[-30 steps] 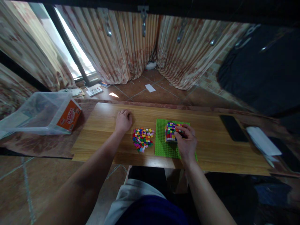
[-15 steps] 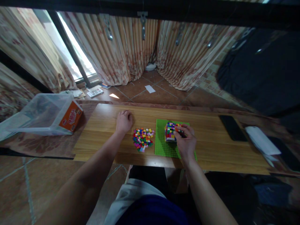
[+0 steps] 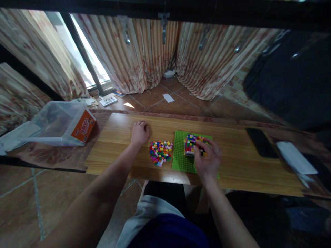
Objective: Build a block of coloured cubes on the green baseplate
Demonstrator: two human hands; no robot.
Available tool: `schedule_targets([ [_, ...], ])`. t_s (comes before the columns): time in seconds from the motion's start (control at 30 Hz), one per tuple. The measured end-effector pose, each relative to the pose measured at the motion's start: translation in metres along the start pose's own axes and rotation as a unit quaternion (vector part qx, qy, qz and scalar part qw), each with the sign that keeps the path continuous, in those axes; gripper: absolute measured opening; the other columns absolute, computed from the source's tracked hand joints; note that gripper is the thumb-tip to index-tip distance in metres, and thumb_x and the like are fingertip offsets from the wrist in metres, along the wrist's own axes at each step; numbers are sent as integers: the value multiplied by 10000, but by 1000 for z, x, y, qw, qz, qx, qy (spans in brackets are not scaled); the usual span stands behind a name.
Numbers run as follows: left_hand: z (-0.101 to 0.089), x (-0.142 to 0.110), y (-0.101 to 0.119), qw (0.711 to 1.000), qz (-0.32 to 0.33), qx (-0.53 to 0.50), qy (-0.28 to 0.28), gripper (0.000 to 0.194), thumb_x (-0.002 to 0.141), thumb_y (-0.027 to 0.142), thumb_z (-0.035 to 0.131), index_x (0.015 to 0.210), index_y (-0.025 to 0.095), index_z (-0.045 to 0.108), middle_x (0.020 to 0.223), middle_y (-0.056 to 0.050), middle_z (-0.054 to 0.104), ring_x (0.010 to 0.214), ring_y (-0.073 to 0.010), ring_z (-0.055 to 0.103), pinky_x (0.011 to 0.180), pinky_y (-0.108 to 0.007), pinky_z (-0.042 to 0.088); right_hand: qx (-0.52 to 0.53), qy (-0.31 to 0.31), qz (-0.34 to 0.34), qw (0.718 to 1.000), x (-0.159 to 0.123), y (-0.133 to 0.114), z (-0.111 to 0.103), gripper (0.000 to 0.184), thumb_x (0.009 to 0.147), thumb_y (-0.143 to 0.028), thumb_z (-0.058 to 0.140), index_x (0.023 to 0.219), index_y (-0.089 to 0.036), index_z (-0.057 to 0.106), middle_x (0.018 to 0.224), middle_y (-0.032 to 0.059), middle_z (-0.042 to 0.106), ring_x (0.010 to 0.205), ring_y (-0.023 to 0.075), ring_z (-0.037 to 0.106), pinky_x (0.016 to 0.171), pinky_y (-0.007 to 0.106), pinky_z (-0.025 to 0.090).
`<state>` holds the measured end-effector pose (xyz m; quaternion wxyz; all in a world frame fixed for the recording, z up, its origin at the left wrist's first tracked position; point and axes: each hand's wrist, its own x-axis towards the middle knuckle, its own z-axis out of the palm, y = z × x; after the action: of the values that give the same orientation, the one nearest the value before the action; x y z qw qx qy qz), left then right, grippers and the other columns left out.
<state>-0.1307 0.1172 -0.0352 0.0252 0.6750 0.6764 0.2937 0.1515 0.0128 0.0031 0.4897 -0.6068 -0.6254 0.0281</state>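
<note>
My right hand [image 3: 209, 157] is over a block structure of many-coloured toy bricks [image 3: 190, 144] on a green studded baseplate [image 3: 179, 156]. Its thumb and fingertips are drawn together at the top of the structure, and the hand covers the structure's right part. Whatever small piece may be between the fingertips is hidden. My left hand [image 3: 140, 132] rests on the wooden table with its fingers curled in and nothing visible in them. Close to its right lies a loose pile of small coloured bricks [image 3: 160, 152], left of the baseplate.
The wooden table [image 3: 238, 165] stretches across in front of me. A black phone-like slab [image 3: 261, 142] and a white flat object [image 3: 296, 157] lie at the right. On the left stands a clear plastic bin [image 3: 55, 120] with an orange label. Curtains [image 3: 144, 55] hang beyond the table.
The whole view has shifted slightly, so things appear a little further right. My right hand's fingers have shifted slightly on the brick structure; my left hand stays on the table.
</note>
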Motion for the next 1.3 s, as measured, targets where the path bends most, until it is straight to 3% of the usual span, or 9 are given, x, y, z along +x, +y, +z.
schedule_targets([
  [0.1, 1, 0, -1, 1000, -2, -1, 1, 237, 872, 181, 446, 950, 187, 670, 1058, -104, 670, 1038, -258, 580, 965, -400, 464, 21, -94, -67, 993, -19, -18, 2, 171, 916, -263, 559, 972, -243, 719, 1026, 62, 691, 983, 212, 626, 918, 404, 488],
  [0.2, 2, 1, -2, 1000, -3, -1, 0, 233, 870, 185, 453, 958, 183, 669, 1070, -105, 671, 1043, -257, 580, 966, -400, 463, 38, -202, -75, 976, -40, -31, 11, 211, 926, -207, 507, 1007, -226, 701, 996, 64, 698, 950, 208, 635, 868, 371, 510],
  [0.37, 2, 1, -3, 1000, -4, 6, -4, 231, 862, 183, 462, 969, 182, 667, 1075, -110, 668, 1059, -264, 574, 980, -414, 453, 14, -249, -49, 967, -56, -36, 25, 250, 890, -178, 522, 1073, -211, 688, 1055, 82, 691, 987, 238, 619, 888, 400, 494],
  [0.73, 2, 1, -2, 1000, -6, -6, -4, 226, 859, 171, 462, 962, 186, 662, 1081, -110, 666, 1063, -263, 572, 972, -409, 462, -14, -259, -53, 964, -52, -35, 42, 226, 900, -186, 537, 1040, -215, 712, 974, 71, 710, 930, 246, 600, 845, 393, 485],
  [0.93, 2, 1, -2, 1000, -7, -5, 1, 221, 856, 166, 468, 953, 187, 666, 1068, -107, 669, 1046, -262, 577, 966, -401, 470, 10, -255, -52, 966, -51, -35, 38, 261, 907, -167, 501, 1063, -214, 705, 984, 77, 700, 947, 246, 595, 867, 403, 486],
  [1.3, 1, 2, -3, 1000, -4, -8, -4, 223, 854, 179, 462, 956, 199, 659, 1076, -100, 672, 1063, -266, 578, 978, -412, 462, 177, -183, 117, 960, -29, -41, 4, 213, 910, -313, 538, 1002, -231, 712, 986, 51, 688, 887, 182, 642, 787, 332, 514],
])
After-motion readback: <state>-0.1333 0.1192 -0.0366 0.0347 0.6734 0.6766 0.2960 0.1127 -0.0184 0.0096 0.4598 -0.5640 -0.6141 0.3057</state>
